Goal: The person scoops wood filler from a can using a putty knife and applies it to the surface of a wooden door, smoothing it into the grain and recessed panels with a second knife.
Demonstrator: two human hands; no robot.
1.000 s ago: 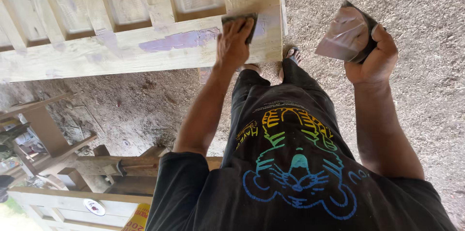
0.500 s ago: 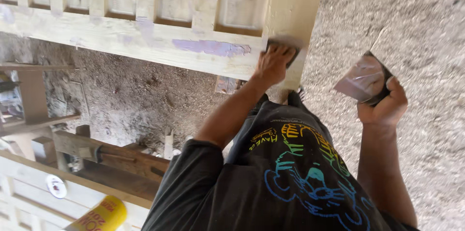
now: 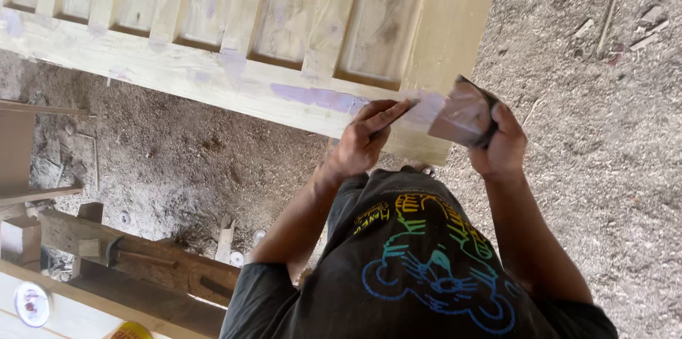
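Listing, one moment: 1 wooden door (image 3: 234, 62), pale raw timber w/ recessed slat panels and 1 purple filler smear (image 3: 316, 96) along its lower rail, laid flat above a sawdust floor (image 3: 604, 154). 2 bare hands. Left hand (image 3: 366, 138) had fingers closed, pinching 1 thin dark scraper blade (image 3: 402, 105) at the door's corner, touching the filler board. Right hand (image 3: 501, 143) gripped 1 flat filler board (image 3: 462, 113), squarish, dusty pink-grey face, dark rim. 1 black T-shirt (image 3: 419, 275), multicolour print. 1 hammer (image 3: 131, 254), wood handle, on the timber at lower left.
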